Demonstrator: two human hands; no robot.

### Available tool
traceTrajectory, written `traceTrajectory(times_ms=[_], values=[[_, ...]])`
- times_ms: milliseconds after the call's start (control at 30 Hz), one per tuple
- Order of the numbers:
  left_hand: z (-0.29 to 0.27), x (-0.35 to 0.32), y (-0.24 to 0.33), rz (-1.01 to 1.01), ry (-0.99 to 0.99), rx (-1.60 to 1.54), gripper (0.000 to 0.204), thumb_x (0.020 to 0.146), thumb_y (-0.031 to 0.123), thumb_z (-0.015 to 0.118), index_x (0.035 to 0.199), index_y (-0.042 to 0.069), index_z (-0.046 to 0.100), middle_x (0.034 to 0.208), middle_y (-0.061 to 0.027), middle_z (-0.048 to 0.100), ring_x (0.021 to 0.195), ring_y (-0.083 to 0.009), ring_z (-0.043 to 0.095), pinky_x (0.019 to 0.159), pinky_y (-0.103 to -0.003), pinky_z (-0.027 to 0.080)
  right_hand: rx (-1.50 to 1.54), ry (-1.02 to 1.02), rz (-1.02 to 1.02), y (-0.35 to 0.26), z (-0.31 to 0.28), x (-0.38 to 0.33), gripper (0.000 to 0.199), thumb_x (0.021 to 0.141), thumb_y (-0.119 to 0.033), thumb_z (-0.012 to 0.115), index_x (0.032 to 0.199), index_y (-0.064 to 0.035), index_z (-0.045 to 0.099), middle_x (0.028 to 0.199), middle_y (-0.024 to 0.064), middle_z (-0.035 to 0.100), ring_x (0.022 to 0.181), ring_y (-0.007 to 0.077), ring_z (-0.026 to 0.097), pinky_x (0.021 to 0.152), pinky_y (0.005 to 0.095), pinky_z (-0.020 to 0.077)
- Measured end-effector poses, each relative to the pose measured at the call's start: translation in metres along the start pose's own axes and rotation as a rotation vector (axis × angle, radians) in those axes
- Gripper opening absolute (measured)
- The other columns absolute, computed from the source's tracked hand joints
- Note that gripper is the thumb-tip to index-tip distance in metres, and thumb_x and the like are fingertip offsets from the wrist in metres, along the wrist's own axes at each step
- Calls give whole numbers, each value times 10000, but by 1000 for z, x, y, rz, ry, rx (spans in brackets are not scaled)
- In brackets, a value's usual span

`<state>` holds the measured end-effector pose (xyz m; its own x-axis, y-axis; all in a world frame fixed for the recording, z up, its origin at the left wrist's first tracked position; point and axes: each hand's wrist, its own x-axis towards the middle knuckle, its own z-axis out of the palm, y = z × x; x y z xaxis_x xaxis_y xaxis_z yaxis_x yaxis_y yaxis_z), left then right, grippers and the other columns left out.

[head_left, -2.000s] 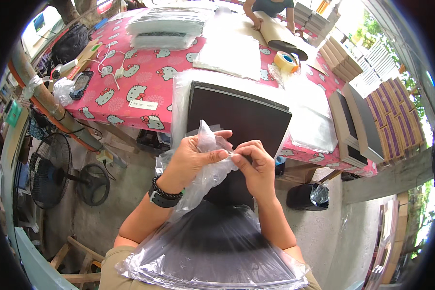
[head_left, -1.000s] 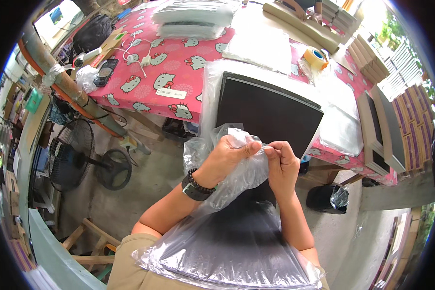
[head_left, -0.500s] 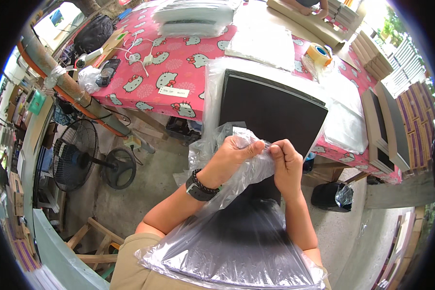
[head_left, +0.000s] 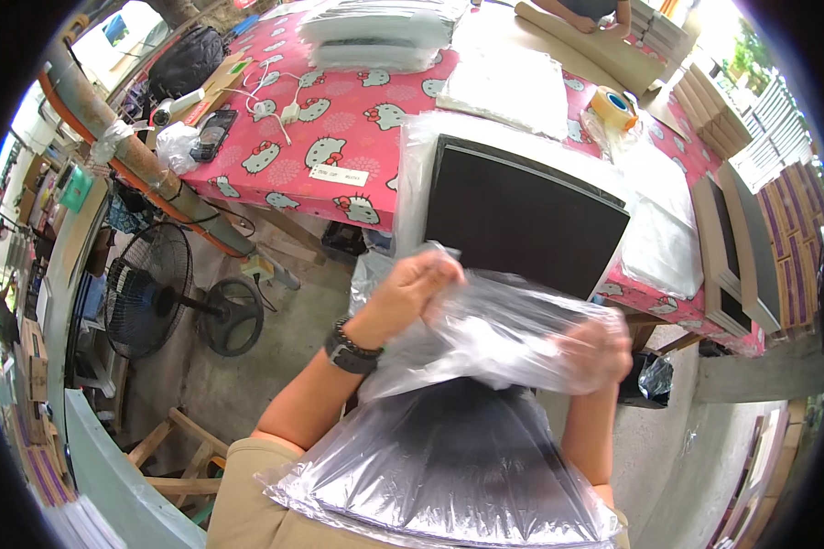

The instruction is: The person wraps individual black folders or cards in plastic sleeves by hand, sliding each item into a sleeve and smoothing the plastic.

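Note:
My left hand pinches the top left corner of a clear plastic bag and wears a dark wristband. My right hand grips the bag's right side and shows blurred through the film. The bag's mouth is stretched wide between the two hands. Its lower part covers a flat dark panel resting on my lap. Just beyond my hands a second flat black panel lies on clear plastic at the table's near edge.
A pink cartoon-print tablecloth covers the table, with a stack of bagged panels, a phone, a white cable and a yellow tape roll. A floor fan stands at left. Another person's arms are at the far side.
My hands have pulled apart, right hand going right and down, and the bag's mouth now spreads wide where it was bunched between them.

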<state>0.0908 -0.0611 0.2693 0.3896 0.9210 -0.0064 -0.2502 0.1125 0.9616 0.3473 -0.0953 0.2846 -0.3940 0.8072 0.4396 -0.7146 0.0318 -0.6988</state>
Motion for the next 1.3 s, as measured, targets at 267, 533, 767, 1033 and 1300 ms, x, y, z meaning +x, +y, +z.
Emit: traceTrajectory(times_ms=[267,533,767,1033,1300], values=[[-148,-42,15,489,1104,134,198,892,194,415,916,18,503,631,-51,528,593,-129,521,625,-266,429,-749,1141,-502,-122,-41,-49,182,865,-233,487,807,-61,484,750,4,453,699,120,474,605,262,440],[19,4,57,899,134,407,422,673,211,719,977,59,468,850,-62,506,759,-146,516,609,-268,441,-1246,149,138,-1,51,33,111,812,-78,527,743,-1,566,648,26,569,540,74,484,502,225,389],[28,-22,27,136,-737,53,187,796,194,601,793,8,585,740,-61,580,691,-143,549,640,-295,445,-994,-58,470,-48,54,33,76,724,-53,645,690,-3,599,589,57,579,519,108,548,457,221,388],[-11,-46,0,-113,-60,-1008,344,877,360,428,901,35,536,839,-86,598,586,-116,520,475,-237,414,-62,-602,273,-22,-15,-35,258,695,-183,711,837,15,625,712,100,610,583,209,554,541,307,413],[-24,-47,11,190,-315,-882,329,801,357,522,870,39,570,814,-77,567,814,-189,537,716,-339,439,-49,-162,486,-21,-10,-35,387,656,-223,743,896,42,596,780,94,620,659,193,570,576,298,428]])
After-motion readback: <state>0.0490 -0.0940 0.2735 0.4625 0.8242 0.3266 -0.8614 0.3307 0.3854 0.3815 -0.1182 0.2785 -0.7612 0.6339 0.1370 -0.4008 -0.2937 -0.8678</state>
